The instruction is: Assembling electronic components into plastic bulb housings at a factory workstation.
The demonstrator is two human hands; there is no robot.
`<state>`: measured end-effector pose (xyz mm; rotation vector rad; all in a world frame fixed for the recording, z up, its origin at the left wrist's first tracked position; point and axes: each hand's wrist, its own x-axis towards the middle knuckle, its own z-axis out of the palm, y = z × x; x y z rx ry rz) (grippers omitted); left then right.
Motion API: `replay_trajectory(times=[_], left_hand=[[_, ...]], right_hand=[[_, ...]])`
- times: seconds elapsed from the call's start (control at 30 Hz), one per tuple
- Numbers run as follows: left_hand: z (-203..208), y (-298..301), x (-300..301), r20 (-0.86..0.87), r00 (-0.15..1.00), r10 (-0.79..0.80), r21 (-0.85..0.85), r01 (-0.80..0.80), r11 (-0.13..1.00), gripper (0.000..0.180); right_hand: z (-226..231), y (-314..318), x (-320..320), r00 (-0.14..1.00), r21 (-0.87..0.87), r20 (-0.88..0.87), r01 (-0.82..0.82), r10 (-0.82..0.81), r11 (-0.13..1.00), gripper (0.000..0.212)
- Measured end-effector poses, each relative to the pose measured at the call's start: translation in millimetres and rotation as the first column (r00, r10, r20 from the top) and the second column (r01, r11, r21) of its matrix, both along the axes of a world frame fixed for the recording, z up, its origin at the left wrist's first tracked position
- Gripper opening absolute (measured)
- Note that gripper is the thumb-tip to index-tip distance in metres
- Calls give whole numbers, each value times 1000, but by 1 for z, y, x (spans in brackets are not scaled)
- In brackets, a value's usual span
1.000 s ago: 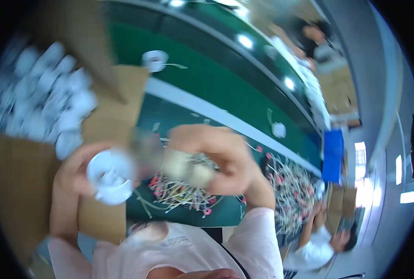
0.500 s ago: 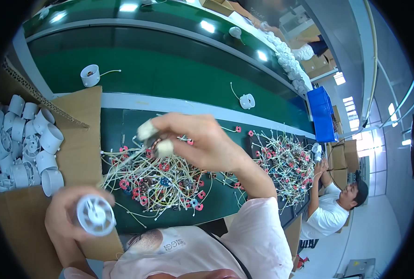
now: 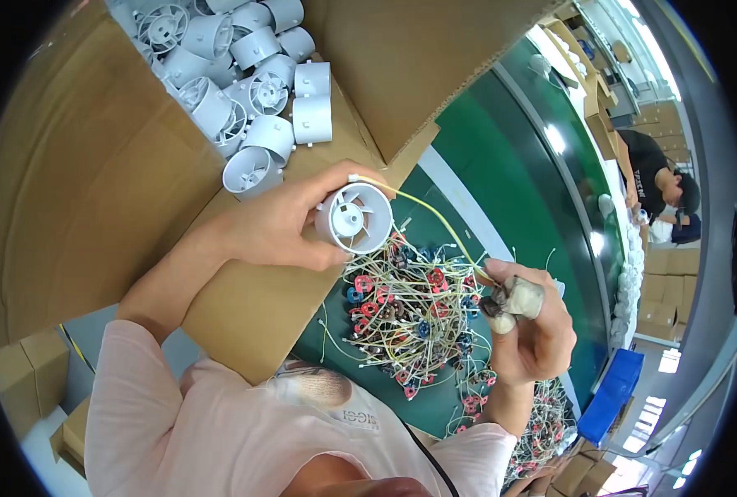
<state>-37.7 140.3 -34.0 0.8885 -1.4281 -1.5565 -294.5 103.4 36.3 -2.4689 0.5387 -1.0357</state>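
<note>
My left hand (image 3: pixel 273 222) is wrapped round a white cylindrical fan housing (image 3: pixel 377 217), its open end with hub and spokes facing up. In my right hand (image 3: pixel 538 335), with pale covers on the thumb and fingertip, a small dark wire-wound motor coil (image 3: pixel 490 306) is pinched. From the coil a yellowish lead wire (image 3: pixel 436 214) runs over to the housing, its white plug lying by my left fingers at the rim. Below both hands spreads a tangled pile of coils with wires (image 3: pixel 418 311), with red, blue and dark rings.
Many white housings (image 3: pixel 252 45) fill a cardboard box (image 3: pixel 95 190) at the upper left; its flap (image 3: pixel 269 306) lies under my left forearm. Beyond the pile runs a green conveyor (image 3: pixel 517 166). A blue bin (image 3: pixel 613 398) stands at the right. Another person (image 3: pixel 658 178) is across the conveyor.
The view has swung toward the box on the left. My right hand has lifted the coil off the pile, and its wire now stretches to the housing, which my left hand still holds.
</note>
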Motion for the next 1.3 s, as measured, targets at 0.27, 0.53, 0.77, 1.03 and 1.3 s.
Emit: replay_trajectory(times=[0.27, 0.53, 0.77, 1.03, 1.3], left_hand=[[-2, -8, 14, 43, 998, 39, -11, -39, 999, 61], [-3, -10, 14, 69, 997, 16, -52, -12, 999, 57], [-5, -13, 16, 82, 997, 14, -65, -8, 998, 56], [-7, -14, 18, 105, 994, 22, -89, -12, 996, 56], [-8, -13, 19, 138, 990, 21, -114, -6, 993, 58]], right_hand=[[0, -8, 10, 987, -214, -134, -116, 88, 970, 24], [-2, -14, 18, 949, -330, -293, -212, 113, 920, 29], [1, -17, 26, 909, -422, -406, -281, 98, 862, 26], [6, -20, 27, 851, -456, -524, -326, 46, 828, 24], [15, -10, 38, 840, -320, -518, -364, 161, 875, 27]])
